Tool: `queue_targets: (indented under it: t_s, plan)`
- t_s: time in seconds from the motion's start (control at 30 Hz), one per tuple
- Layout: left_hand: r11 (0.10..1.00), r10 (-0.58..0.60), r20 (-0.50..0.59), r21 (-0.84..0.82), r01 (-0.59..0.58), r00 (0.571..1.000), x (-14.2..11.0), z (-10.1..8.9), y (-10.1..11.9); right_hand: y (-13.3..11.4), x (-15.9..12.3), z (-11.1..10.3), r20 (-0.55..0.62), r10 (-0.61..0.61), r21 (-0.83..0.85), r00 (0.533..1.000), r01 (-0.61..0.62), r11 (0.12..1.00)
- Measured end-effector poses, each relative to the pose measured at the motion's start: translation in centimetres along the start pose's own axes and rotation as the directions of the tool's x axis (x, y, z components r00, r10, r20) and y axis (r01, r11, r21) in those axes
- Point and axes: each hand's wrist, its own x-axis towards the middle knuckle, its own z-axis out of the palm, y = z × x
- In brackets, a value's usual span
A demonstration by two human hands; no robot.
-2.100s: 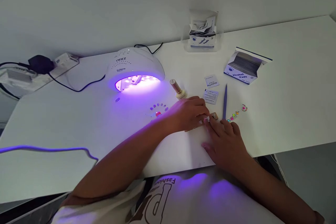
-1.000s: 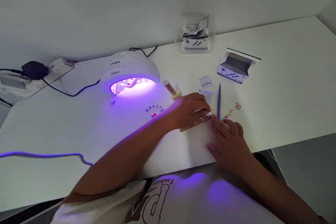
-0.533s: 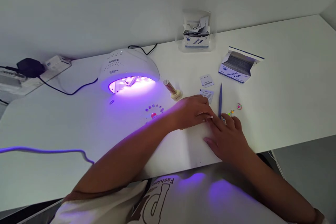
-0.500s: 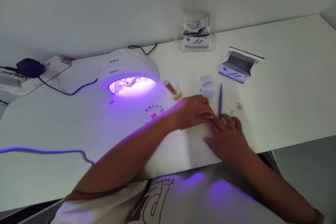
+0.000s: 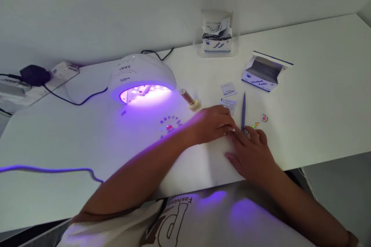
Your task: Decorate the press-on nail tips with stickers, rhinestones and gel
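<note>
My left hand (image 5: 213, 124) is closed in a pinch at the fingertips of my right hand. A small white edge shows at its fingertips; what it is, I cannot make out. My right hand (image 5: 253, 152) rests on the table with its thumb spread and its index finger reaching to my left hand. Just beyond the right fingers lie a purple pointed stick (image 5: 244, 110) and small colourful gems (image 5: 255, 125). Two alcohol pad packets (image 5: 228, 89) lie above my left hand. Left of them, a nail polish bottle (image 5: 190, 100) stands near my left wrist.
A lit nail lamp (image 5: 142, 71) glows purple at the left. Beads and charms (image 5: 169, 127) lie partly behind my left forearm. One alcohol pads box (image 5: 259, 79) is at the right, another (image 5: 217, 44) at the back. A power strip (image 5: 62, 71) and cables lie far left.
My hands keep almost the same pose, with the left fingertips still at the right fingers. The view has shifted very slightly.
</note>
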Motion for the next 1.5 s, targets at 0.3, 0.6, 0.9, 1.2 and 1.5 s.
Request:
queue_targets:
  t_s: [0.3,0.6,0.9,1.2,1.5]
  plan:
    - [0.999,-0.011,-0.080,0.032,0.014,0.997,-0.3,-0.2,0.0,0.1,0.1,0.1,0.004,-0.002,-0.002,1.000,0.002,1.000]
    - [0.996,0.089,-0.312,0.004,-0.093,0.946,-5.3,-2.7,2.3,0.1,-0.4,0.1,0.008,-0.020,0.037,1.000,0.020,0.999]
    - [0.975,-0.175,-0.746,-0.221,0.009,0.642,-8.2,-7.9,-0.3,2.4,-2.0,-0.1,-0.120,-0.050,0.214,0.992,0.075,0.974]
    - [0.941,-0.334,-0.647,-0.274,0.200,0.686,5.4,-14.2,-7.0,2.9,-2.1,-0.3,-0.161,-0.049,0.395,0.986,0.110,0.912]
    - [0.910,-0.415,-0.585,-0.275,0.312,0.697,14.5,-16.5,-10.8,3.3,-2.2,-0.5,-0.172,-0.018,0.455,0.985,0.096,0.885]
